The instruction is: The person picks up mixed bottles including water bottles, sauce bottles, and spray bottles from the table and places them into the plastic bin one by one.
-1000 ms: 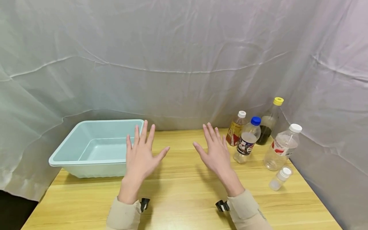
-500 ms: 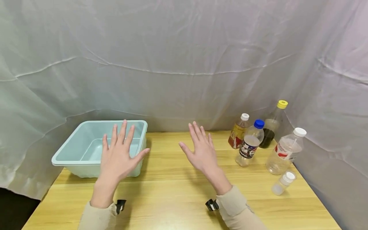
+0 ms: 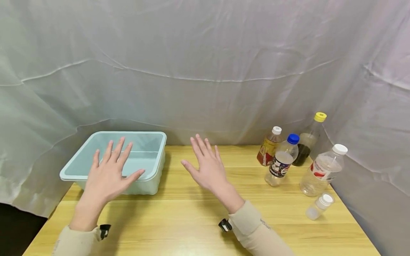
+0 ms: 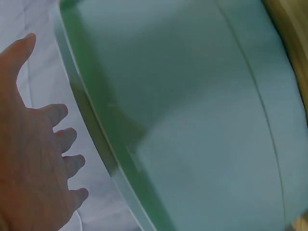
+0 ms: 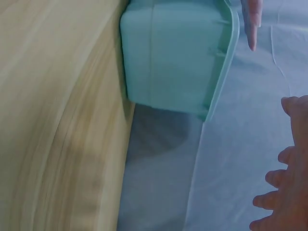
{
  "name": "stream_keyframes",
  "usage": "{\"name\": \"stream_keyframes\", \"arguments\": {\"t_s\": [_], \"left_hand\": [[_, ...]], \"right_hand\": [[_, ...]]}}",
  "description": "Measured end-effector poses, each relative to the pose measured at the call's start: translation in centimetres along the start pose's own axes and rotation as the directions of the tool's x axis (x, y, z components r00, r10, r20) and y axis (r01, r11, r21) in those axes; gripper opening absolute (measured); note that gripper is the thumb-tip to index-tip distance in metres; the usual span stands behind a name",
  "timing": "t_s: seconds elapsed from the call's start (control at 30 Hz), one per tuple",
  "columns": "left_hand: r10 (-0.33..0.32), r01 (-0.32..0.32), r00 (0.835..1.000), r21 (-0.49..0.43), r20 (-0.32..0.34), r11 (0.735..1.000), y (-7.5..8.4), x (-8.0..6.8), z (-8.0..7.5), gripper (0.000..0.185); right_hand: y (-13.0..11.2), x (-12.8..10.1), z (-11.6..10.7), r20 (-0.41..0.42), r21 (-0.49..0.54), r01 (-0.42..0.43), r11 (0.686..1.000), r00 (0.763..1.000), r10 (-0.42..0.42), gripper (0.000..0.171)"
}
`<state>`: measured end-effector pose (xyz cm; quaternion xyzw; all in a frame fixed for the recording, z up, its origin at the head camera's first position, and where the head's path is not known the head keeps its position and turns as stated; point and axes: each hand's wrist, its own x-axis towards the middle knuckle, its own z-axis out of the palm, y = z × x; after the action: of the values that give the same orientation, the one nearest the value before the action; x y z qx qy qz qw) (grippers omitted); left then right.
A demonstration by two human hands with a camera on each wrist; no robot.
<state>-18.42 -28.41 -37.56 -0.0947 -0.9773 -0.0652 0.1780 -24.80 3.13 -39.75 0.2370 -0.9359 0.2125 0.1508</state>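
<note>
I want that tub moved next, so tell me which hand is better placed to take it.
Probably the left hand: it hovers open, fingers spread, over the near rim of the light blue tub. The right hand hangs open above the bare table, beside the tub.

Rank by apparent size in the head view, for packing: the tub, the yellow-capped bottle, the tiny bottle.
1. tub
2. yellow-capped bottle, though it stands farther back, so it may look smaller than it is
3. tiny bottle
</note>
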Motion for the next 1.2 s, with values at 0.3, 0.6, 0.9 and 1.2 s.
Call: {"name": "stream_keyframes", "arguments": {"t_s": [0.3, 0.6, 0.9, 1.2], "left_hand": [[0.016, -0.02, 0.998, 0.063, 0.059, 0.998, -4.1, -1.1, -0.8, 0.096], [0.03, -0.041, 0.995, 0.116, 0.098, 0.992, -8.3, -2.7, -1.2, 0.095], [-0.01, -0.008, 0.99, 0.122, 0.141, 0.993, -12.0, -3.7, -1.6, 0.092], [-0.055, 0.038, 0.987, 0.114, 0.149, 0.993, -14.8, -4.6, -1.2, 0.088]], "right_hand": [[-2.4, 0.5, 1.6, 0.09, -0.016, 0.059, 0.998, 0.994, -0.058, 0.081], [-4.9, 0.9, 3.1, 0.159, -0.031, 0.11, 0.993, 0.982, -0.103, 0.084], [-6.8, 1.6, 3.7, 0.195, -0.023, 0.128, 0.992, 0.973, -0.121, 0.082], [-7.9, 2.2, 4.8, 0.228, -0.052, 0.11, 0.993, 0.969, -0.095, 0.085]]}}
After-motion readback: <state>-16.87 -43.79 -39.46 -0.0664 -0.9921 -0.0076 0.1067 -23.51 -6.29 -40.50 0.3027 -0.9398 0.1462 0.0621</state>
